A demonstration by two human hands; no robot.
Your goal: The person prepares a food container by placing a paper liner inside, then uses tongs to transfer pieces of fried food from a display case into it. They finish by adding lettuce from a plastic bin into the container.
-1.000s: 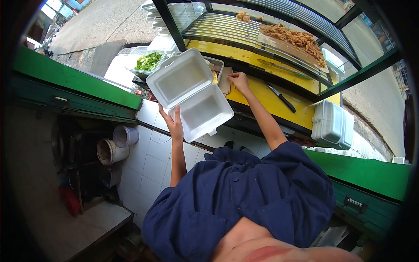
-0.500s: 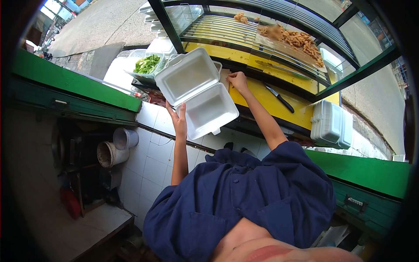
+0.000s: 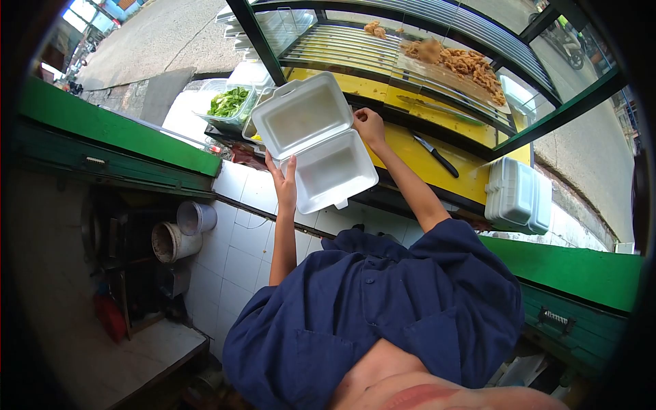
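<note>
A white foam takeout box [image 3: 335,171] is opened out in front of me, its lid raised toward the counter and its inside bare. My left hand [image 3: 283,184] grips it at the left, by the hinge, with some fingers hidden beneath it. Beside the lid's right edge is my right hand [image 3: 370,128], its fingers curled together above the yellow counter [image 3: 400,154]. What those fingers hold, if anything, I cannot make out. A black-handled knife [image 3: 437,154] lies on the counter to the right of that hand.
Behind the counter, a glass display case [image 3: 342,44] holds fried pieces [image 3: 454,65] on a board and tongs [image 3: 437,108]. A clear tub of lettuce [image 3: 229,102] stands at left. Closed foam boxes [image 3: 512,195] are stacked at right. Pails [image 3: 174,240] sit lower left.
The foam box and my left hand have shifted slightly right and up. My right hand's fingers have curled in, and the lid's edge is now beside them.
</note>
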